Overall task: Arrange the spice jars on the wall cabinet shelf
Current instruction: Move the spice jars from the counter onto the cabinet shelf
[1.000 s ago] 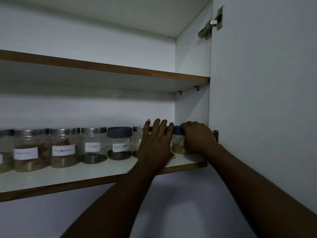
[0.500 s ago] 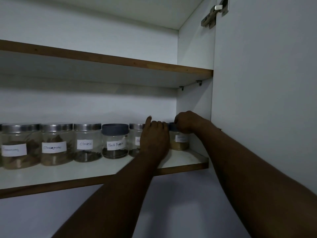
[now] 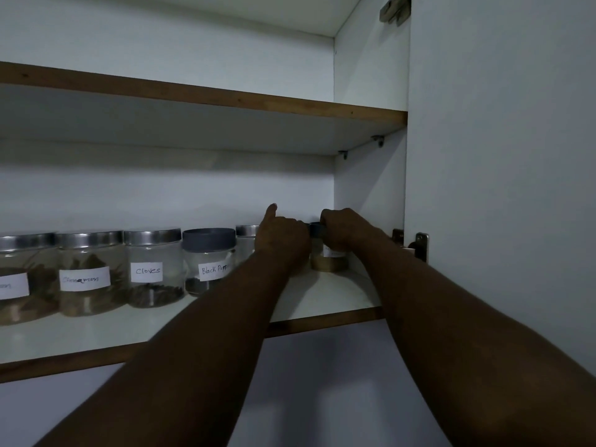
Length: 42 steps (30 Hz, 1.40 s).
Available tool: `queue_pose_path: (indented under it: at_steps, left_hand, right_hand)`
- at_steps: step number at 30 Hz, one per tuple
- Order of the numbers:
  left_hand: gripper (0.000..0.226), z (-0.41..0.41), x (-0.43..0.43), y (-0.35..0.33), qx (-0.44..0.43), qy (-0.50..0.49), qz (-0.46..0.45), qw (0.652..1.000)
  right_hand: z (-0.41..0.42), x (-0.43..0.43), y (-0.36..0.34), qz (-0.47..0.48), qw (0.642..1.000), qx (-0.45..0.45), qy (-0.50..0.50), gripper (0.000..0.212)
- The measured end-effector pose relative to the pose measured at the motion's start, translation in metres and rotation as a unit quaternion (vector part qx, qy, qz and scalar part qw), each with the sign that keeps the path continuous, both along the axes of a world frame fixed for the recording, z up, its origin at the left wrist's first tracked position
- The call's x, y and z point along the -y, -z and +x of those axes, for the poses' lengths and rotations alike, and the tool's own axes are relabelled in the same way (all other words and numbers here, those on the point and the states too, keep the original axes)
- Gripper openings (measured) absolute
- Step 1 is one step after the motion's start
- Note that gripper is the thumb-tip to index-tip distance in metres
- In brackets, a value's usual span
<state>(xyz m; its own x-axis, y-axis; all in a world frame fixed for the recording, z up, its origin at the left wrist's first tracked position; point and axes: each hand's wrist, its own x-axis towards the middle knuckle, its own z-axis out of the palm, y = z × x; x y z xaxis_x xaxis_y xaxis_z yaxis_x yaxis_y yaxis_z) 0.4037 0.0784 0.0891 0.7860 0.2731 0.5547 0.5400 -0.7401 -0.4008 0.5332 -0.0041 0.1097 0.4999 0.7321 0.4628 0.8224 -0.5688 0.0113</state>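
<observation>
— Where does the last spice jar stand?
— The dark-lidded jar (image 3: 329,265) is upright at the far right end of the lower shelf (image 3: 325,296), near the cabinet's side wall; the right hand (image 3: 346,230) has its grip curled round the lid.
— And the other hand?
— The left hand (image 3: 283,241) is just beside it, knuckles toward the camera, one finger raised; whether its grip holds anything, I cannot tell.
— The rest of the row?
— Leftward: a silver-lidded jar (image 3: 246,232), half hidden; then the Black Pepper jar (image 3: 209,262); the Cloves jar (image 3: 153,269); the Cinnamon jar (image 3: 87,275); all upright, side by side.
</observation>
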Motion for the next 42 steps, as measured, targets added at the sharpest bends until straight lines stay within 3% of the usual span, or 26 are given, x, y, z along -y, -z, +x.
queue_pose_path:
  at_steps: [7,14,16,20,22,28,32,38,42]
  left_hand:
    - [0.047,0.006,-0.014,0.0,-0.023,-0.013,-0.014,1.0]
    - [0.047,0.009,-0.018,0.011,0.022,0.004,0.015,1.0]
    - [0.055,0.009,-0.021,0.024,0.045,0.016,0.041,0.998]
    - [0.087,0.006,-0.019,0.027,0.1,0.032,0.103,0.989]
    - [0.085,0.006,-0.011,0.025,0.12,0.066,0.129,0.982]
    - [0.087,-0.016,-0.01,0.029,0.158,0.052,0.089,0.982]
    - [0.082,-0.04,-0.012,0.032,0.198,0.018,0.053,0.979]
    - [0.09,-0.081,-0.019,0.043,0.213,-0.036,0.013,0.976]
    - [0.081,-0.101,-0.026,0.049,0.231,-0.049,-0.004,0.972]
  right_hand:
    - [0.006,-0.01,0.014,0.054,0.998,-0.014,-0.016,0.032]
    - [0.008,-0.011,0.037,0.142,0.989,0.009,-0.045,0.031]
    - [0.009,-0.013,0.046,0.149,0.987,0.013,-0.059,0.043]
    - [0.011,-0.014,0.046,0.137,0.988,-0.005,-0.065,0.09]
    - [0.013,-0.009,0.046,0.163,0.985,-0.006,-0.056,0.099]
    - [0.01,0.0,0.045,0.226,0.97,0.065,-0.054,0.066]
    - [0.002,0.002,0.043,0.28,0.949,0.075,-0.126,0.048]
    - [-0.017,-0.005,0.046,0.244,0.937,0.034,-0.248,0.057]
    - [-0.041,-0.021,0.039,0.212,0.924,-0.009,-0.318,0.066]
